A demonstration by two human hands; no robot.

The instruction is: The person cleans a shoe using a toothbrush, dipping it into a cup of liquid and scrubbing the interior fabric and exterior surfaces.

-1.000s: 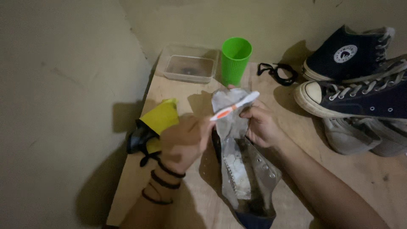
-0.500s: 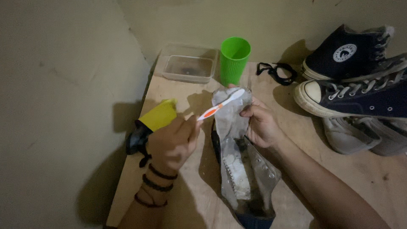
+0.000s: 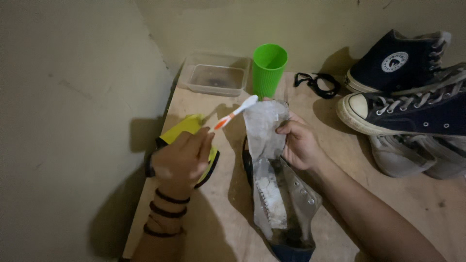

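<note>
- Opened grey shoe lies on the wooden surface nearest the camera, toe end toward the viewer, tongue pulled upright.
- Right hand grips the tongue's right edge; fingers pressed together around the fabric, thumb on the near face.
- Left hand, with dark bands at the wrist, pinches the handle of a white and orange toothbrush; fingers closed on it. The brush head points up and right, at or just beside the tongue's top left corner; contact cannot be confirmed.
- Yellow and black object lies under and behind the left hand, partly hidden.
- Further back: clear plastic tray by the wall, green cup upright just beside it.
- Black lace lies right of the cup.
- Far right: dark high-top sneakers stacked over a pale shoe.
</note>
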